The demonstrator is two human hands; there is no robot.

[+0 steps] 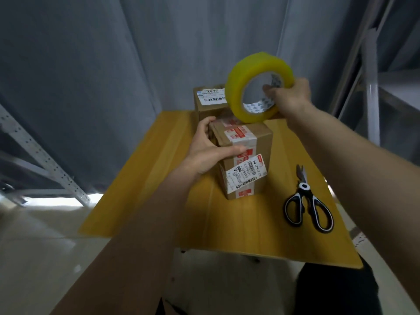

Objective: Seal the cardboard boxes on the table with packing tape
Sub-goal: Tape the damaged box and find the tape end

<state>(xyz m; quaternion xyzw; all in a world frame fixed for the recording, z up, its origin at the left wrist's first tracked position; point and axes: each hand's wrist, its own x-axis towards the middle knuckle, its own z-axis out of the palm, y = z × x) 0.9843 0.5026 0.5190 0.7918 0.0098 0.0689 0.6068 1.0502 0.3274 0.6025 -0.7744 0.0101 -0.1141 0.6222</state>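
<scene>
The near cardboard box (244,155) on the table (147,173) is gripped at its top left edge by the left hand (210,148); just beyond and above it, the yellow tape roll (258,87) is gripped by the right hand (289,98), with a second box (210,103) behind

Rear box (208,103) half behind tape roll (256,86); label print (244,176) illegibly small.

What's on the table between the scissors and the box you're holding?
Nothing: the head view shows only bare yellow table between the scissors and the near box.
</scene>
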